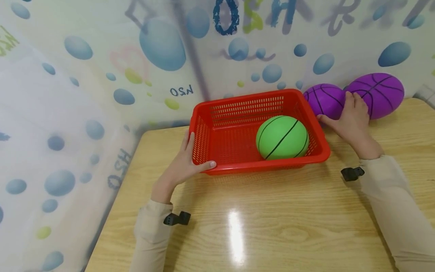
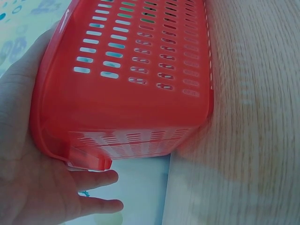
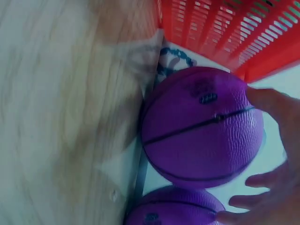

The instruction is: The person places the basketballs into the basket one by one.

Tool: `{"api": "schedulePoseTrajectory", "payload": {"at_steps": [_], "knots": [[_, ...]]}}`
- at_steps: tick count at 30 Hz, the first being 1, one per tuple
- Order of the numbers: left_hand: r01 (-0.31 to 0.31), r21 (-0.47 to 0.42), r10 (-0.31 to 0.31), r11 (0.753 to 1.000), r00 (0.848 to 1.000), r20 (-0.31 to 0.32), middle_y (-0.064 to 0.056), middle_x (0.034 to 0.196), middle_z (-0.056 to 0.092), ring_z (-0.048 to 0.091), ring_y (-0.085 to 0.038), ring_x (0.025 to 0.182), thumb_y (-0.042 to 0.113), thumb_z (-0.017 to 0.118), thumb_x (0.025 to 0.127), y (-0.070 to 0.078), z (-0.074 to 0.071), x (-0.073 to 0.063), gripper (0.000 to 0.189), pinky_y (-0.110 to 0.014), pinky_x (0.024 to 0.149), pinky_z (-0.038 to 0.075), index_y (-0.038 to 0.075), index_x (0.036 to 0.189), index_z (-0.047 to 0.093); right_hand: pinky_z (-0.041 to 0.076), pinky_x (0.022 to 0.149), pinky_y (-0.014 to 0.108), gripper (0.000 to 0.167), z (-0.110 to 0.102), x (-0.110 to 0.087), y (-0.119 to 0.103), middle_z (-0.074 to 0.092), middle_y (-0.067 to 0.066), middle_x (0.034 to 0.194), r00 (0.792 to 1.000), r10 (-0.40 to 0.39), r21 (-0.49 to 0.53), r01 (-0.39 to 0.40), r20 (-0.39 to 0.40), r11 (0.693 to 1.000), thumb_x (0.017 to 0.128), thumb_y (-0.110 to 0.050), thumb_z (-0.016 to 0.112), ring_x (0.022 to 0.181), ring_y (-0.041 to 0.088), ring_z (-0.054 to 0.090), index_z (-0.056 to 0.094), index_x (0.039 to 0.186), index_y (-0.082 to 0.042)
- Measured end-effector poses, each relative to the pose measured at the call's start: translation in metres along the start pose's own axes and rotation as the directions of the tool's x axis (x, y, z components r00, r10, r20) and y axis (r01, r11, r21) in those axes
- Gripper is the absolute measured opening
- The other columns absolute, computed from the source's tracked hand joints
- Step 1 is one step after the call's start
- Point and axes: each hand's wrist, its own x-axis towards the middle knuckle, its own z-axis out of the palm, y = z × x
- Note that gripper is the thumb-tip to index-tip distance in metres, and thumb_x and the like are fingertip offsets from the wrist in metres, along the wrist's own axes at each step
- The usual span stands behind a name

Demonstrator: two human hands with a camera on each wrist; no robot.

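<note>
A red plastic basket (image 1: 238,168) with slotted walls stands on the table, a green ball (image 1: 283,138) with black lines inside its right end. My left hand (image 1: 181,164) holds the basket's front left corner, thumb over the front rim and fingers along the left side; two of them stretch straight past the rim in the left wrist view. To the basket's right is a purple ball (image 3: 201,131) with black lines. My right hand (image 1: 353,121) reaches over it, fingers spread, thumb tip at its surface. A second purple ball (image 1: 378,94) lies farther right, beside those fingers.
The wooden table (image 1: 272,215) meets a wall (image 1: 217,68) printed with blue and green spots and letters along its back. Another spotted wall surface (image 1: 51,158) runs down the left side. Small black cameras (image 1: 176,218) are worn at both wrists.
</note>
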Motion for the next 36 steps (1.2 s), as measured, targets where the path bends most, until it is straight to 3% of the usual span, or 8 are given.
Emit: {"api": "schedulePoseTrajectory", "payload": {"at_steps": [5,12,15,20,29,33,36], "knots": [[0.009,0.014,-0.009,1.000,1.000,-0.009,0.003,0.153,-0.017,0.019,-0.030,0.136,0.066,0.063,0.073,-0.002,-0.002,0.001,0.116,-0.050,0.100,0.034,0.019,0.149,-0.010,0.000,0.108,0.055,0.083,-0.008,0.005,0.007,0.015,0.031,0.145,0.981,-0.021,0.022,0.025,-0.191,0.999,0.084,-0.033,0.063,0.136,0.043,0.004,0.020,0.140,0.012],[0.024,0.037,-0.024,0.999,1.000,-0.001,0.006,0.153,-0.017,0.022,-0.029,0.135,0.069,0.061,0.071,0.000,0.000,0.004,0.116,-0.049,0.098,0.036,0.020,0.149,-0.009,-0.007,0.108,0.050,0.076,-0.018,0.013,0.031,0.010,0.024,0.150,0.948,0.057,0.065,-0.038,-0.314,0.997,0.090,-0.042,0.045,0.138,0.033,-0.005,0.021,0.143,0.006],[0.024,0.030,-0.024,0.999,1.000,-0.006,0.006,0.153,-0.016,0.021,-0.028,0.136,0.069,0.062,0.071,0.001,0.001,0.005,0.117,-0.048,0.099,0.036,0.019,0.149,-0.008,-0.009,0.107,0.052,0.077,-0.019,0.018,0.045,0.000,0.021,0.152,0.947,0.150,0.096,-0.128,-0.285,0.987,0.093,-0.045,0.037,0.138,0.033,-0.012,0.010,0.147,0.002],[0.029,0.031,-0.029,0.999,1.000,-0.007,0.007,0.153,-0.016,0.023,-0.028,0.135,0.068,0.063,0.070,0.000,0.001,0.001,0.117,-0.048,0.099,0.035,0.020,0.149,-0.008,-0.007,0.103,0.061,0.093,-0.022,0.021,0.065,-0.015,0.022,0.150,0.944,0.270,0.021,-0.271,-0.190,0.962,0.090,-0.056,0.039,0.135,0.040,-0.015,-0.011,0.147,-0.002],[0.027,0.035,-0.027,0.999,1.000,-0.016,0.014,0.150,-0.020,0.024,-0.030,0.134,0.068,0.063,0.071,0.000,-0.001,-0.001,0.115,-0.049,0.100,0.034,0.021,0.149,-0.008,-0.005,0.108,0.050,0.114,-0.024,0.022,0.075,-0.020,0.024,0.147,0.953,0.240,-0.042,-0.252,-0.185,0.967,0.081,-0.062,0.053,0.135,0.037,-0.016,-0.021,0.143,0.000],[0.020,0.041,-0.020,0.999,1.000,-0.019,0.013,0.151,-0.019,0.025,-0.030,0.134,0.068,0.063,0.071,0.000,-0.001,0.000,0.116,-0.049,0.099,0.035,0.020,0.149,-0.007,0.000,0.109,0.045,0.109,-0.027,0.019,0.080,-0.015,0.025,0.149,0.939,0.293,0.015,-0.295,-0.179,0.955,0.083,-0.056,0.053,0.137,0.034,-0.009,-0.018,0.143,0.000],[0.026,0.042,-0.025,0.999,1.000,-0.010,0.010,0.152,-0.018,0.027,-0.030,0.133,0.069,0.063,0.070,0.000,-0.001,0.000,0.116,-0.049,0.099,0.035,0.020,0.150,-0.007,0.001,0.110,0.037,0.103,-0.027,0.015,0.086,-0.008,0.017,0.152,0.928,0.335,0.128,-0.316,-0.164,0.940,0.084,-0.046,0.058,0.139,0.025,-0.003,-0.014,0.146,-0.006]]}}
